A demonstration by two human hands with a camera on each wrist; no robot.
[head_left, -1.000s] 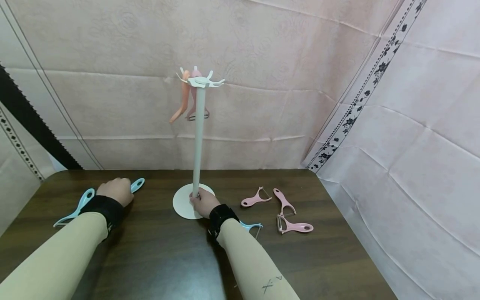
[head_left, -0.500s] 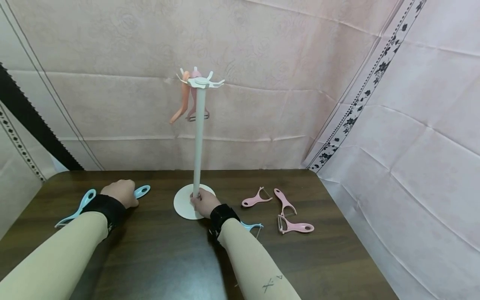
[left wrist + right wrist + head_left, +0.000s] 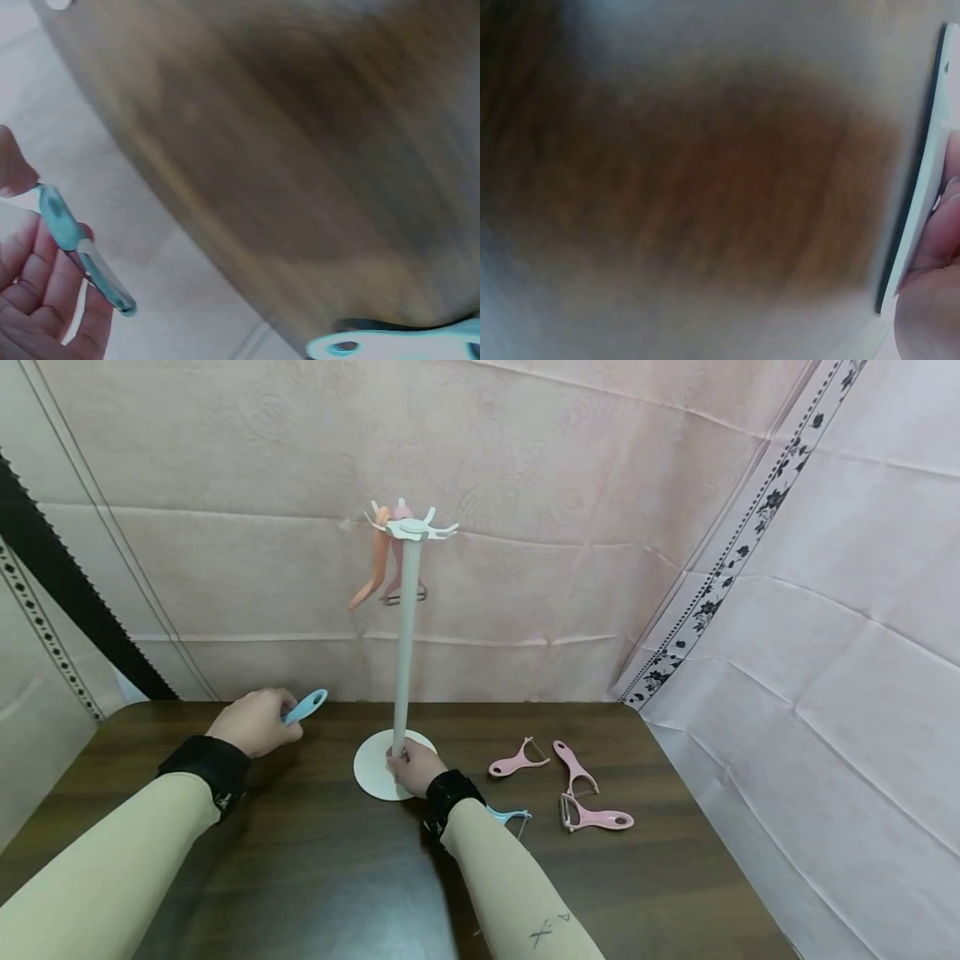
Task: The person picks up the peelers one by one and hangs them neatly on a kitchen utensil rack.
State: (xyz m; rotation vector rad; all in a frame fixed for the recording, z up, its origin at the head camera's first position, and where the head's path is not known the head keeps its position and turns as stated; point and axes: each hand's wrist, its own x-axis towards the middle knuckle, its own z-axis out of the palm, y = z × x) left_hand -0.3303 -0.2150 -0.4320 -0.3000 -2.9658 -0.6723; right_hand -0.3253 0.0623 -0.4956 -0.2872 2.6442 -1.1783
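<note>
My left hand (image 3: 257,722) pinches a light blue peeler (image 3: 306,706) over the table's back left, its looped handle end pointing right. The left wrist view shows this blue peeler (image 3: 64,221) between thumb and fingers. Low on the pole of a white hook stand (image 3: 407,635), my right hand (image 3: 416,768) grips it just above the round base (image 3: 371,768). In the right wrist view, fingers (image 3: 937,240) lie beside the base's edge (image 3: 922,180). An orange peeler (image 3: 378,556) and a pink peeler (image 3: 396,560) hang from the stand's left hooks.
Three pink peelers (image 3: 519,760) lie on the table (image 3: 300,860), right of the stand. Another blue peeler (image 3: 510,815) is partly hidden by my right forearm. A further blue peeler (image 3: 405,345) shows in the left wrist view. Patterned cloth (image 3: 262,593) hangs behind the table.
My left hand has risen and moved right with the blue peeler, whose handle now tilts upward. The right hand keeps its hold on the pole. The view has shifted slightly.
</note>
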